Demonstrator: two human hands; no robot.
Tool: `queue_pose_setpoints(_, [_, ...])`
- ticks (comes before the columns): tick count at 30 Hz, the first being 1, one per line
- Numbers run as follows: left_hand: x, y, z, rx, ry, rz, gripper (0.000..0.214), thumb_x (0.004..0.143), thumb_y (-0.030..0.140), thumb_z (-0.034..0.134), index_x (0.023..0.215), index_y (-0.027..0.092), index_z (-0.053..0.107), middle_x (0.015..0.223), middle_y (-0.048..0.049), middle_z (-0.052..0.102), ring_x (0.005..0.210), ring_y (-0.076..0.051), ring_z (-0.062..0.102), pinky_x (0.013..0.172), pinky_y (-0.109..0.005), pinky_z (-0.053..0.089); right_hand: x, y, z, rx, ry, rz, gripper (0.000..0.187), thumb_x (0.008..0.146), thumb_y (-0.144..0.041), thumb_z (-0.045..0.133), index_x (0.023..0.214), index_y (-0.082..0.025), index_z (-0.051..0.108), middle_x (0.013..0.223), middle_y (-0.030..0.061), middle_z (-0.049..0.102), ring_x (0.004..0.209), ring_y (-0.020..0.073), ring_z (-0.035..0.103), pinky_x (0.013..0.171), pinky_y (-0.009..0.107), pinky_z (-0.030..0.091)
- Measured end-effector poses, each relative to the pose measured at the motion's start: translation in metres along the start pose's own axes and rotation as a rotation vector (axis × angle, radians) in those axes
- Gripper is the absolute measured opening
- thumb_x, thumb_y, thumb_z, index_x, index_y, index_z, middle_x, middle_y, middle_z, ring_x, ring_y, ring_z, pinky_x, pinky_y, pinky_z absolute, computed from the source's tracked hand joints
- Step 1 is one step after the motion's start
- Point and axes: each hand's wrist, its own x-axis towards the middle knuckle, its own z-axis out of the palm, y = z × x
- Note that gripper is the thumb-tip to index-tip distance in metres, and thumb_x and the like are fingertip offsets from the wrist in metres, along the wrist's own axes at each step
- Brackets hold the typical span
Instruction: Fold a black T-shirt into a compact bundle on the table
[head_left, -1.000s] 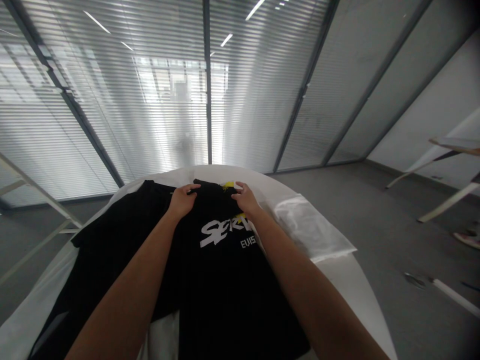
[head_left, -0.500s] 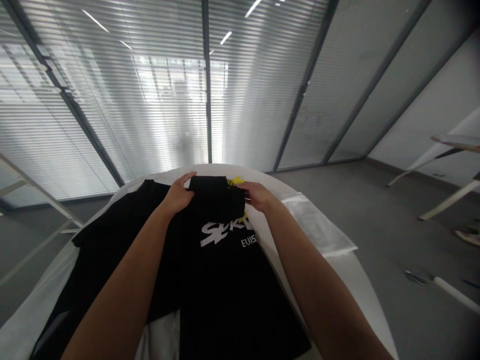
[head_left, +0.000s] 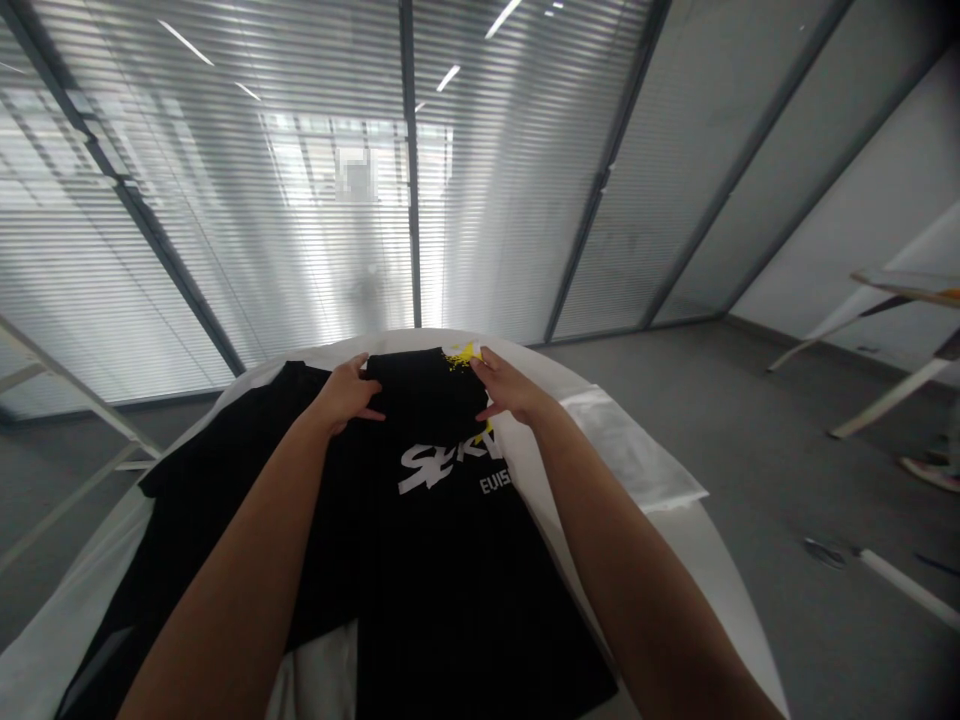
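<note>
A person's two bare hands press at the far end of a black T-shirt [head_left: 442,560] spread over a round white table [head_left: 720,570], where a folded-over flap of the shirt [head_left: 424,395] lies across the garment above its white lettering. The left hand [head_left: 346,393] pinches the flap's left edge, thumb over the cloth and fingers beneath or beside it; the right hand [head_left: 510,388] rests with its fingers loosely spread along the flap's right edge, beside a yellow print [head_left: 461,354], and whether it actually pinches the fabric cannot be told. Both grips sit close to the table's far rim, so a pull away from the body could drag the flap over that edge. With only one side firmly held, the fold could skew or spring open. A second dark garment [head_left: 225,480] lies just left of the left hand and could be caught up, while a clear plastic bag [head_left: 637,460] lies right of the right hand.
</note>
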Motion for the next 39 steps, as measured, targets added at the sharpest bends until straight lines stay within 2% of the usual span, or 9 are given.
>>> queue_pose_setpoints(2, [0.001, -0.002, -0.003, -0.019, -0.053, 0.006, 0.054, 0.061, 0.010, 0.068, 0.115, 0.016, 0.064, 0.107, -0.0119, 0.065, 0.088, -0.027, 0.065, 0.057, -0.043, 0.063, 0.001, 0.006, -0.002, -0.023, -0.007, 0.006, 0.044, 0.088, -0.057, 0.052, 0.122, -0.029, 0.053, 0.123, 0.0101, 0.057, 0.098, 0.0274, 0.058, 0.050, 0.036, 0.061])
queue_pose_setpoints(5, [0.002, -0.003, -0.007, -0.063, -0.106, 0.008, 0.040, 0.060, 0.011, 0.070, 0.100, 0.016, 0.068, 0.102, -0.0101, 0.066, 0.091, -0.026, 0.064, 0.061, -0.043, 0.063, 0.002, 0.011, -0.005, -0.018, 0.000, -0.002, 0.047, 0.090, -0.057, 0.049, 0.127, -0.030, 0.049, 0.125, 0.0108, 0.056, 0.104, 0.0290, 0.057, 0.054, 0.037, 0.062])
queue_pose_setpoints(13, [0.001, 0.000, -0.005, -0.211, -0.118, 0.148, 0.040, 0.063, 0.019, 0.076, 0.102, 0.022, 0.066, 0.103, -0.0028, 0.061, 0.093, -0.020, 0.062, 0.075, -0.043, 0.061, 0.003, 0.014, -0.010, 0.073, 0.044, -0.151, 0.042, 0.091, -0.059, 0.044, 0.123, -0.033, 0.049, 0.130, 0.0046, 0.056, 0.116, 0.0264, 0.053, 0.075, 0.046, 0.061])
queue_pose_setpoints(16, [0.001, -0.001, -0.002, -0.223, -0.130, 0.189, 0.036, 0.067, 0.023, 0.076, 0.100, 0.023, 0.064, 0.103, -0.0008, 0.059, 0.093, -0.018, 0.061, 0.075, -0.042, 0.061, 0.002, 0.015, -0.014, 0.106, 0.055, -0.181, 0.043, 0.090, -0.060, 0.046, 0.123, -0.033, 0.050, 0.131, 0.0046, 0.055, 0.117, 0.0262, 0.052, 0.075, 0.045, 0.061])
queue_pose_setpoints(20, [0.002, -0.005, 0.002, -0.199, -0.134, 0.202, 0.036, 0.069, 0.028, 0.075, 0.102, 0.023, 0.062, 0.103, 0.0001, 0.059, 0.092, -0.018, 0.061, 0.074, -0.043, 0.061, -0.004, 0.013, -0.016, 0.125, 0.037, -0.202, 0.046, 0.088, -0.059, 0.050, 0.124, -0.031, 0.051, 0.127, 0.0066, 0.055, 0.111, 0.0264, 0.055, 0.065, 0.040, 0.062])
queue_pose_setpoints(23, [0.002, -0.007, 0.003, -0.207, -0.133, 0.189, 0.036, 0.069, 0.029, 0.075, 0.101, 0.023, 0.062, 0.104, -0.0001, 0.060, 0.093, -0.018, 0.062, 0.074, -0.044, 0.060, -0.007, 0.012, -0.015, 0.114, 0.061, -0.206, 0.047, 0.086, -0.058, 0.054, 0.123, -0.029, 0.054, 0.123, 0.0077, 0.056, 0.106, 0.0259, 0.056, 0.060, 0.036, 0.062])
queue_pose_setpoints(28, [0.000, -0.008, 0.000, -0.232, -0.182, 0.195, 0.036, 0.067, 0.027, 0.077, 0.100, 0.022, 0.063, 0.103, 0.0001, 0.061, 0.094, -0.019, 0.062, 0.077, -0.043, 0.059, -0.005, 0.016, -0.013, 0.147, 0.087, -0.156, 0.047, 0.084, -0.060, 0.054, 0.122, -0.031, 0.053, 0.121, 0.0052, 0.057, 0.105, 0.0225, 0.056, 0.067, 0.037, 0.061])
queue_pose_setpoints(34, [0.001, -0.013, 0.003, -0.306, -0.174, 0.271, 0.033, 0.062, 0.021, 0.080, 0.092, 0.021, 0.068, 0.091, 0.0028, 0.063, 0.087, -0.014, 0.063, 0.080, -0.034, 0.057, 0.001, 0.026, -0.017, 0.264, 0.102, -0.224, 0.049, 0.081, -0.060, 0.057, 0.121, -0.030, 0.056, 0.125, 0.0044, 0.057, 0.111, 0.0226, 0.054, 0.076, 0.037, 0.058])
queue_pose_setpoints(39, [0.003, -0.021, 0.004, -0.267, -0.197, 0.286, 0.028, 0.059, 0.017, 0.080, 0.086, 0.018, 0.071, 0.084, 0.0009, 0.067, 0.080, -0.014, 0.064, 0.081, -0.032, 0.054, 0.004, 0.035, -0.023, 0.341, 0.081, -0.130, 0.042, 0.075, -0.048, 0.059, 0.110, -0.026, 0.061, 0.112, 0.0034, 0.064, 0.098, 0.0212, 0.060, 0.078, 0.036, 0.054])
